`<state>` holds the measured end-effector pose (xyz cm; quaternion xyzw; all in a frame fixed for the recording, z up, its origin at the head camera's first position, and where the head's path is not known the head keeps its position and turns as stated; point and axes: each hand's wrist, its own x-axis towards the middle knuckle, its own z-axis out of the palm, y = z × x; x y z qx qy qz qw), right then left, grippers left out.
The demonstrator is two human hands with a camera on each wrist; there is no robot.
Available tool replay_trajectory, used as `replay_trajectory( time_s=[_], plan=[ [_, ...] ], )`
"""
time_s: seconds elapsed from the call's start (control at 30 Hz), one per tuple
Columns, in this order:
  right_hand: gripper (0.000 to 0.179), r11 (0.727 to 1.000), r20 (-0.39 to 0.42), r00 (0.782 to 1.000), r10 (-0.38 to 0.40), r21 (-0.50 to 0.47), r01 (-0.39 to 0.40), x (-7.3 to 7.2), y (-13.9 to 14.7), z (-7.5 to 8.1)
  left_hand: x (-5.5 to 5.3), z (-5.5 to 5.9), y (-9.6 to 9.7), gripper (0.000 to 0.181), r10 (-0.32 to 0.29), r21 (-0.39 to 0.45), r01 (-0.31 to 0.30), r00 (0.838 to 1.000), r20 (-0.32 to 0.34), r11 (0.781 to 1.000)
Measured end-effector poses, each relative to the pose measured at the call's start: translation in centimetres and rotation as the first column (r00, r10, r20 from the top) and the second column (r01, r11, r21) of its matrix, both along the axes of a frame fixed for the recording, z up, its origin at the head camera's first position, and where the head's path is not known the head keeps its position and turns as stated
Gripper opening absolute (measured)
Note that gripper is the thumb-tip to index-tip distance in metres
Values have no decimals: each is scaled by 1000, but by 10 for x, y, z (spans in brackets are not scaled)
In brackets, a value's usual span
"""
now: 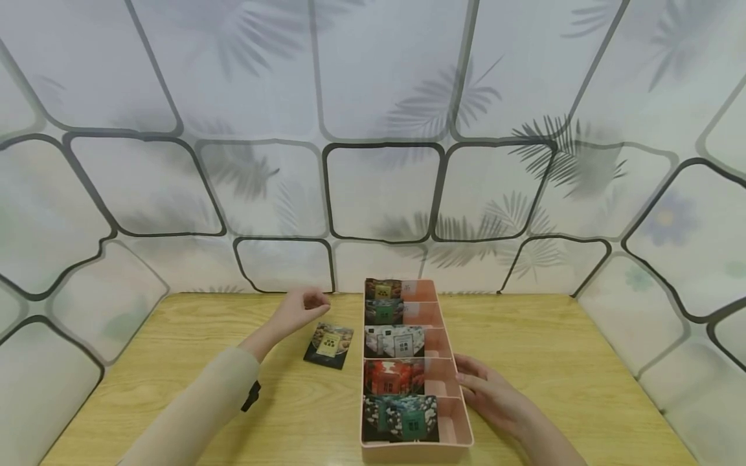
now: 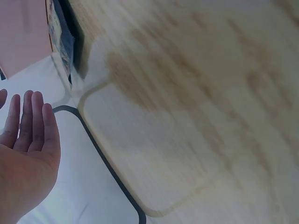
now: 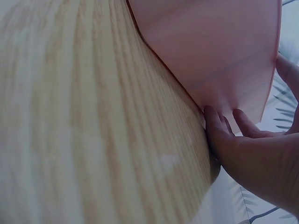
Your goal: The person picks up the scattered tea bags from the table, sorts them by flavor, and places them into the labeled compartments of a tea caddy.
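My left hand [image 1: 297,310] hovers above the table, holding nothing; in the left wrist view its fingers [image 2: 37,121] are extended. Just below and to its right, a dark sachet with a yellow label [image 1: 328,346] lies on the table. To the right of that sachet stands a long pink divided box [image 1: 451,421]. My right hand [image 1: 492,391] rests against the box's right side, fingertips touching the outer wall [image 3: 219,60] and thumb near the rim. Within the box are yellow-label [image 1: 383,290], green [image 1: 383,312], white [image 1: 396,342], red [image 1: 393,377] and floral green sachets [image 1: 402,417], sorted by compartment.
The wood-grain table [image 1: 542,349] reaches back to a patterned cloth [image 1: 381,194] that hangs behind and at both sides. A dark band [image 1: 251,396] shows at the left sleeve.
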<state>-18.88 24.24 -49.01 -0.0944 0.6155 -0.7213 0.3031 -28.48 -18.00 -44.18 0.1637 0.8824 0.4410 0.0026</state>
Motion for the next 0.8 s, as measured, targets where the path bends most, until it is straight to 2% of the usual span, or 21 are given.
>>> replay_trajectory(
  time_s=[0.17,0.33,0.53,0.8],
  plan=[
    [81,1000,5,1000,-7,9,7,-1,1,1,5,-5,-4,15,26,-44,-26,1000,14,999],
    [81,1000,12,1000,-8,4,8,-1,2,1,6,-12,-9,13,53,-46,-50,997,52,998],
    [82,1000,16,1000,-8,0,8,-1,1,1,6,-20,-14,10,58,-55,-55,997,49,997],
    [81,1000,10,1000,-7,-7,7,-1,1,1,7,-26,-16,12,70,-82,-63,994,79,995]
  ],
)
